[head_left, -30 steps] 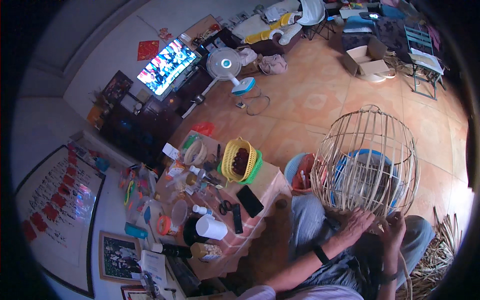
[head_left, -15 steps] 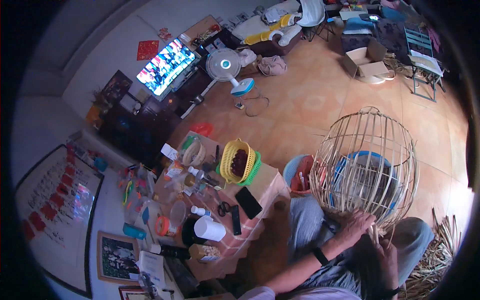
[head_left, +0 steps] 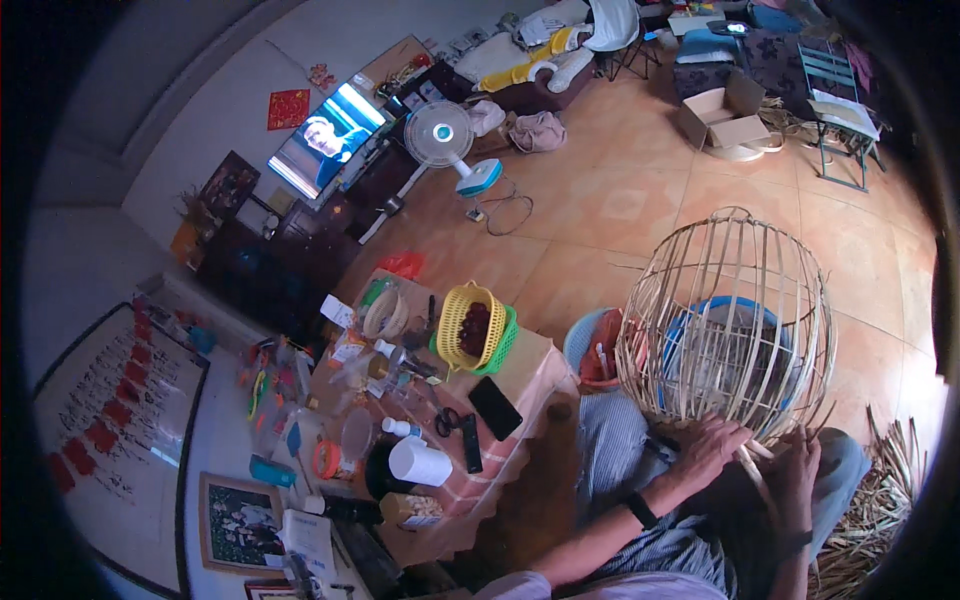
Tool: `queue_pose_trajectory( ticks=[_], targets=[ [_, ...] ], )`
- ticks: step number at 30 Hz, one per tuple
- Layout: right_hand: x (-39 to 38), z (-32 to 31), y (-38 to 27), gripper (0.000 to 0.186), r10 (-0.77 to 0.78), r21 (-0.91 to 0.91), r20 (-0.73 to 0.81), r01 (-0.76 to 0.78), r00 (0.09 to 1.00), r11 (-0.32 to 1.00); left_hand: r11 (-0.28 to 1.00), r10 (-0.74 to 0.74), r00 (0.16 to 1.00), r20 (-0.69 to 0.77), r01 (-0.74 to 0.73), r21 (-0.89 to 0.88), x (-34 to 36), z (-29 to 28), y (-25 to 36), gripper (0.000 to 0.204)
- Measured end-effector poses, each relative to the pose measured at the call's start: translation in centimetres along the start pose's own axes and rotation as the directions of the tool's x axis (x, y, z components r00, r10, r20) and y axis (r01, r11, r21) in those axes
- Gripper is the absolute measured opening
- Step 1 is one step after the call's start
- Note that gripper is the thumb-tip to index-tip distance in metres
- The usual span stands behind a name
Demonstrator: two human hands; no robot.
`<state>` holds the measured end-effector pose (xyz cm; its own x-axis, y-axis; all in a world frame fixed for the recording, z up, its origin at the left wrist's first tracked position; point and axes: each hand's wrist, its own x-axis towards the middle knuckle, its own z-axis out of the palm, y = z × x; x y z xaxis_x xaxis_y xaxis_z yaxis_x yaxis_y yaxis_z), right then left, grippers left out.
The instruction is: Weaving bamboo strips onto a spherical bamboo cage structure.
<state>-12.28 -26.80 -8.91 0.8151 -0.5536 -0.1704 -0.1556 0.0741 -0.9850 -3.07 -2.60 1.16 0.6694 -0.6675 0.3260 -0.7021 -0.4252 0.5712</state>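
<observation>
Red paper squares are hanging on the far left wall (head_left: 290, 107), beside a glowing screen (head_left: 322, 135). Nearer, a yellow basket (head_left: 470, 322), a white cylindrical tub (head_left: 420, 462) and a dark flat phone (head_left: 494, 407) are crowding the table (head_left: 535, 365). Right of it, the bamboo cage (head_left: 728, 320) is resting on the person's lap. The left hand (head_left: 706, 450) is gripping its lower rim; the right hand (head_left: 795, 470) is pinching a strip with its fingers. That thin strip could snap if bent sharply. An open cardboard box (head_left: 722, 115) is sitting far right.
</observation>
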Motion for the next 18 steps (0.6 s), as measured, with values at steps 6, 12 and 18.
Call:
queue_pose_trajectory(
  ticks=[6,12,18],
  targets=[
    [0.8,1.2,-0.5,0.032,0.057,0.132,-0.158,-0.036,0.986,0.991,1.000,0.014,1.000,-0.025,-0.014,0.019,0.2,-0.3,0.1,0.039],
    [2.3,0.4,-3.6,0.028,-0.014,0.040,0.003,0.014,1.000,0.999,1.000,0.021,0.995,-0.097,-0.019,0.025,0.9,-1.8,-0.3,0.044],
    [1.6,2.0,-9.7,0.026,-0.275,-0.054,0.006,0.275,0.961,0.960,0.999,0.032,0.977,-0.212,-0.038,-0.022,1.1,-5.5,0.5,0.049]
  ],
)
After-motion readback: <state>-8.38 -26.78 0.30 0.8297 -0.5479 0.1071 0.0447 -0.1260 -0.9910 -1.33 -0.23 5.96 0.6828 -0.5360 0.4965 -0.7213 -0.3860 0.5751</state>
